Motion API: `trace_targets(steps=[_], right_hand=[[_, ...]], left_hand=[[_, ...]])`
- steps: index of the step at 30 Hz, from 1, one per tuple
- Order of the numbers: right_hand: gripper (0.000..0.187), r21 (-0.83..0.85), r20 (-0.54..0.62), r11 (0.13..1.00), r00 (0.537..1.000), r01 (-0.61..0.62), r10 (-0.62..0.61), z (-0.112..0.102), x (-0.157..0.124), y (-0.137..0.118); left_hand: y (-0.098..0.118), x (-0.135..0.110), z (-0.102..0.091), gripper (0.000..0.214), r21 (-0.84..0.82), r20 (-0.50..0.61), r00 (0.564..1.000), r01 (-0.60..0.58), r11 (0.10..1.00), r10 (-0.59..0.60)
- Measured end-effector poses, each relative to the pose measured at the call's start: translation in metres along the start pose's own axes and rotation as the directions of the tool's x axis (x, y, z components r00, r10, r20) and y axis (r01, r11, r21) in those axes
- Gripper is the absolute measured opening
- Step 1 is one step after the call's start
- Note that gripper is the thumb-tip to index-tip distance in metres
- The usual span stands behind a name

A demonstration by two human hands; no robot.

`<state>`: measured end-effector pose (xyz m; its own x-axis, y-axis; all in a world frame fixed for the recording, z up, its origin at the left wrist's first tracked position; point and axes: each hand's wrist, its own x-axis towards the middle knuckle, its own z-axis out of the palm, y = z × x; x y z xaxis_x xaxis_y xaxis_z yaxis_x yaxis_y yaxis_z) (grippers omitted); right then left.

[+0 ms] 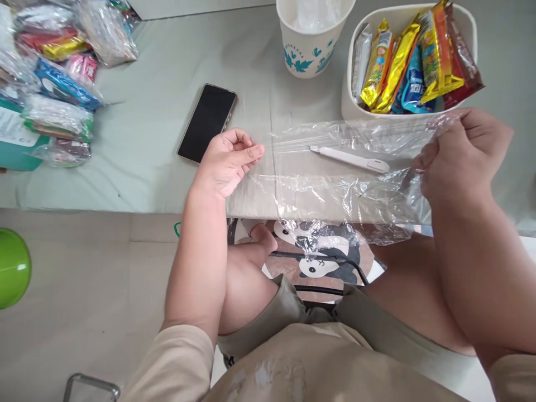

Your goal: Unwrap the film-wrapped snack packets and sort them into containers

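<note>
A clear plastic bag (310, 195) is stretched between my two hands over the table's front edge, its lower part hanging down toward my lap. My left hand (228, 162) pinches the bag's left end between thumb and fingers, close to the black phone (207, 120). At the other end, my right hand (464, 156) is closed in a fist around the gathered plastic, just in front of the white bin (349, 109). A slim white cutter (352, 159) with a pointed tip lies on the table, seen through the bag.
Wrapped snacks (385, 67) stand in the bin. Beside it is a paper cup (307, 56) with clear plastic inside. Several bagged snacks (62, 84) are heaped at the left. A panda-printed stool (322, 268) shows below the table (142, 134), and a green round object (14, 268) at far left.
</note>
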<state>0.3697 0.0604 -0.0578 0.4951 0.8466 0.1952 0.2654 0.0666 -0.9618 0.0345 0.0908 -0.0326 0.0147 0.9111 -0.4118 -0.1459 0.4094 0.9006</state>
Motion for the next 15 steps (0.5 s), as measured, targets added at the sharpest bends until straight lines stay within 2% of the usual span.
trace_targets(steps=[5, 9, 15], right_hand=[[0.03, -0.024, 0.032, 0.999, 0.999, 0.041, -0.04, 0.0, 0.002, 0.007], [0.031, -0.05, 0.02, 0.999, 1.0, 0.019, -0.018, 0.001, 0.002, 0.005], [0.033, 0.016, 0.082, 0.999, 0.996, 0.028, -0.029, 0.004, -0.003, 0.001]], left_hand=[[0.002, 0.001, 0.0, 0.037, 0.0, -0.036, 0.999, -0.004, 1.0, 0.004], [-0.003, 0.006, -0.008, 0.036, 0.007, -0.046, 0.999, -0.02, 1.0, 0.021], [-0.01, 0.014, -0.01, 0.03, -0.045, -0.054, 0.986, -0.16, 0.986, 0.158]])
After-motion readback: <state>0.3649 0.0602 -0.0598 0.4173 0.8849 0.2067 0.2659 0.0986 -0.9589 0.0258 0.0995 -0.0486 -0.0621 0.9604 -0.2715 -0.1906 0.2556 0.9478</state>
